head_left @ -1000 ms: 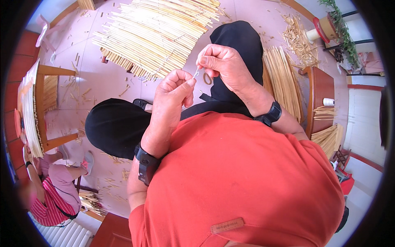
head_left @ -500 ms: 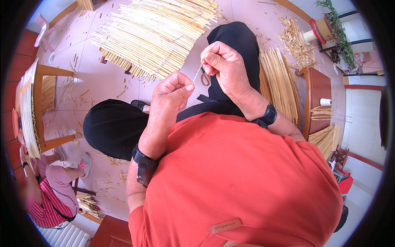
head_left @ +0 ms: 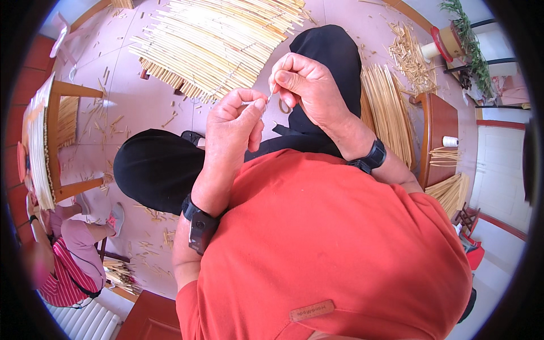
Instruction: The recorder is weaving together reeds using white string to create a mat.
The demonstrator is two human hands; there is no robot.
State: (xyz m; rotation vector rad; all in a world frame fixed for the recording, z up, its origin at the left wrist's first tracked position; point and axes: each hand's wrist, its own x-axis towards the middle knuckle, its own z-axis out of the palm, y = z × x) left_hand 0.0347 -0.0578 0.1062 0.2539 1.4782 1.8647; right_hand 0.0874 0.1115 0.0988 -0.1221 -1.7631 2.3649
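Observation:
My left hand point(head_left: 231, 130) pinches a thin pale string point(head_left: 269, 97) between thumb and forefinger, just below and left of my right hand point(head_left: 311, 93). That hand pinches the same string higher up, its fingers curled. Behind my fingers, a brownish loop point(head_left: 285, 105) shows, too small to make out. A mat of pale sticks point(head_left: 215, 45) lies beyond my hands, and my black-clad knee point(head_left: 317, 39) rises behind the right one.
Right: long stick bundles point(head_left: 388, 116), a wooden bench point(head_left: 439, 116) with a white spool point(head_left: 450, 140), and stick scraps point(head_left: 408, 56). Left: a wooden table point(head_left: 79, 184) with pale sticks, and a seated co-worker point(head_left: 82, 249) in pink. Offcuts point(head_left: 164, 238) litter the floor.
My left hand has risen toward my right hand since half a second ago, so less string shows between my fingertips. Both hands still pinch it.

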